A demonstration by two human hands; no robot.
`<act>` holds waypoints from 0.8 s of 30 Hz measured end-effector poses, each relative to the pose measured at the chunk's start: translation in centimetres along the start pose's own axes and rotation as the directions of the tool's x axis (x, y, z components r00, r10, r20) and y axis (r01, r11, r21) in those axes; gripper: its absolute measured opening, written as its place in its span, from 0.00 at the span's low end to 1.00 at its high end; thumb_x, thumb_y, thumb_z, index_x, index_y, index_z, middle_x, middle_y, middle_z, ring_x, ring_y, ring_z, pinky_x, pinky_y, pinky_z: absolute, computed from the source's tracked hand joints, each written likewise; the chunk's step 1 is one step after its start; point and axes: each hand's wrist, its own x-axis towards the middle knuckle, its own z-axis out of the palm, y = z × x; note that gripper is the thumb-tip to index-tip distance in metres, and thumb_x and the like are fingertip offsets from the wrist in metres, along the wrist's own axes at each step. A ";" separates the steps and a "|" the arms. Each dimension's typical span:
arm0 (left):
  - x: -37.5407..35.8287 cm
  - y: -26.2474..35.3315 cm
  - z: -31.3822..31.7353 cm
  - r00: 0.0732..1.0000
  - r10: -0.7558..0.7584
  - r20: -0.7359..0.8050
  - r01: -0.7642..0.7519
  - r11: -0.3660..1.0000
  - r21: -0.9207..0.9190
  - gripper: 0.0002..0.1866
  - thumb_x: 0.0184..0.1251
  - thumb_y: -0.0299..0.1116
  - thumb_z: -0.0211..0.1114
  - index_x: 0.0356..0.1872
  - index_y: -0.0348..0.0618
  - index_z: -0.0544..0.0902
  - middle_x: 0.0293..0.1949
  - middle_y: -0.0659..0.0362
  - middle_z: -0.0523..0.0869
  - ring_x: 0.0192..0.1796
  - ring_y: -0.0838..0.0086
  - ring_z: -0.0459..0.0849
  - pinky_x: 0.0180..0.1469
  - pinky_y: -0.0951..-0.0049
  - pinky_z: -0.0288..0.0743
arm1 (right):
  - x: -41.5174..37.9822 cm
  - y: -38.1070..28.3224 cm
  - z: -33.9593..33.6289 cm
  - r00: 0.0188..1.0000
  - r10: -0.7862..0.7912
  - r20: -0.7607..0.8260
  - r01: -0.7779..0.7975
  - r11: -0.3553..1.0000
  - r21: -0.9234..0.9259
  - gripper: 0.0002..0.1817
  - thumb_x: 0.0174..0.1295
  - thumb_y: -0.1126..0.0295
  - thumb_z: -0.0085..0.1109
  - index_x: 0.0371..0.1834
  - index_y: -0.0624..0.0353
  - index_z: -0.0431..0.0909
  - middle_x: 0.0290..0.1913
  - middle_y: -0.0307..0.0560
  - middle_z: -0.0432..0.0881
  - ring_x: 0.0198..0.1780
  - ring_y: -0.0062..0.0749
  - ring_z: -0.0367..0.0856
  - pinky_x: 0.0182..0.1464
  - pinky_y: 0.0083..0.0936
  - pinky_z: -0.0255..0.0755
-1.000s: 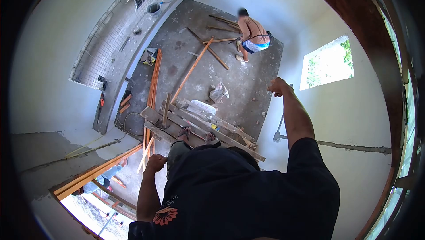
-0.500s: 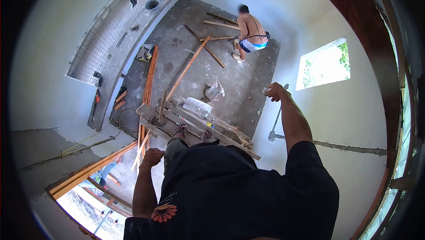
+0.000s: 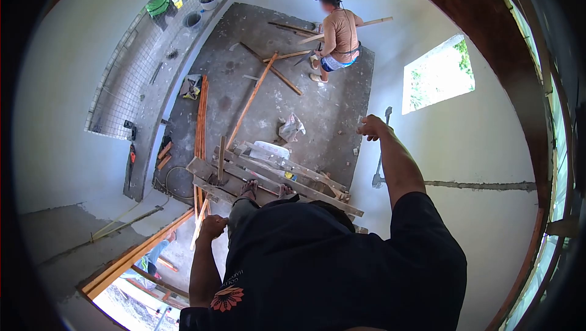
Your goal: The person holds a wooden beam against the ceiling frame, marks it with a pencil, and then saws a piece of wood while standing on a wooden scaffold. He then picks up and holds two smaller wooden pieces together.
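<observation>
Two hands show below me, both curled shut. My right hand (image 3: 371,127) is closed around the handle of a long tool (image 3: 381,148), gripping near its top; the shaft hangs down along the white wall (image 3: 464,221) to a head resting near a horizontal groove in the plaster. I cannot tell what kind of tool it is. That arm reaches forward and away from my body, nearly straight, wrist bent slightly. My left hand (image 3: 213,227) is balled into a fist beside my hip, touching or just beside a pale wooden strip (image 3: 199,224); whether it actually grips the strip I cannot tell. That elbow is bent, forearm rising toward the hand.

I count two bare feet (image 3: 249,188) on a platform of rough planks (image 3: 274,175), high above the concrete floor (image 3: 317,105). Several loose timber battens lie scattered on that floor, one long orange one (image 3: 250,100) running diagonally. One other person (image 3: 336,32) stands at the far end holding a length of wood. One window opening (image 3: 436,75) lights the wall.
</observation>
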 end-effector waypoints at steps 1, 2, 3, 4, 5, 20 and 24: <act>0.1 0.2 0.0 1.000 -0.009 0.002 0.009 1.000 0.001 0.20 0.60 0.45 0.61 0.29 0.32 0.85 0.27 0.51 0.87 0.27 0.68 0.88 0.37 0.67 0.82 | 0.0 0.4 -0.1 1.000 0.007 0.001 -0.007 1.000 0.002 0.40 0.57 0.61 0.67 0.71 0.62 0.61 0.43 0.51 0.84 0.30 0.34 0.85 0.29 0.28 0.78; 0.3 -0.1 0.1 0.999 0.035 -0.029 -0.036 0.999 -0.024 0.18 0.59 0.45 0.64 0.25 0.38 0.85 0.19 0.56 0.84 0.19 0.71 0.81 0.29 0.68 0.77 | 0.0 0.8 -0.1 1.000 0.015 -0.001 -0.015 1.000 0.006 0.39 0.57 0.61 0.67 0.71 0.61 0.62 0.42 0.51 0.84 0.30 0.34 0.85 0.28 0.28 0.78; 0.8 -0.2 0.2 0.999 0.043 -0.031 -0.043 0.999 -0.027 0.18 0.59 0.45 0.64 0.25 0.38 0.85 0.19 0.55 0.84 0.20 0.71 0.82 0.29 0.68 0.77 | -0.1 1.1 -0.2 1.000 0.023 -0.001 -0.023 1.000 0.008 0.39 0.57 0.61 0.67 0.71 0.61 0.62 0.42 0.50 0.84 0.30 0.34 0.85 0.28 0.28 0.78; 1.1 -0.2 0.2 0.998 0.048 -0.034 -0.050 0.998 -0.030 0.18 0.58 0.45 0.64 0.26 0.37 0.85 0.19 0.55 0.84 0.20 0.70 0.82 0.30 0.68 0.77 | -0.1 1.4 -0.2 1.000 0.030 -0.001 -0.030 1.000 0.010 0.39 0.57 0.61 0.67 0.70 0.61 0.63 0.42 0.50 0.84 0.30 0.33 0.85 0.28 0.28 0.78; 1.4 -0.3 0.2 0.998 0.054 -0.037 -0.055 0.998 -0.034 0.18 0.58 0.45 0.64 0.26 0.37 0.85 0.20 0.55 0.85 0.21 0.70 0.83 0.30 0.68 0.78 | -0.4 1.5 -0.1 0.999 0.034 -0.010 -0.034 0.999 0.012 0.38 0.57 0.61 0.67 0.70 0.61 0.63 0.42 0.50 0.84 0.30 0.33 0.85 0.28 0.28 0.78; 1.7 4.9 -0.7 0.965 0.261 -0.036 -0.258 0.964 0.060 0.21 0.64 0.47 0.62 0.34 0.33 0.84 0.29 0.52 0.87 0.31 0.69 0.88 0.38 0.68 0.79 | 0.9 1.5 1.9 0.989 -0.091 -0.114 0.114 0.969 0.218 0.34 0.61 0.54 0.63 0.67 0.62 0.68 0.40 0.49 0.83 0.26 0.31 0.83 0.25 0.25 0.79; -0.1 6.6 -1.0 0.930 0.353 -0.105 -0.335 0.930 0.152 0.18 0.63 0.44 0.63 0.35 0.34 0.84 0.28 0.52 0.87 0.31 0.69 0.88 0.37 0.67 0.80 | 3.2 -2.9 2.6 0.968 -0.166 -0.189 0.251 0.636 0.729 0.35 0.63 0.43 0.57 0.64 0.58 0.70 0.46 0.46 0.79 0.32 0.34 0.83 0.30 0.30 0.78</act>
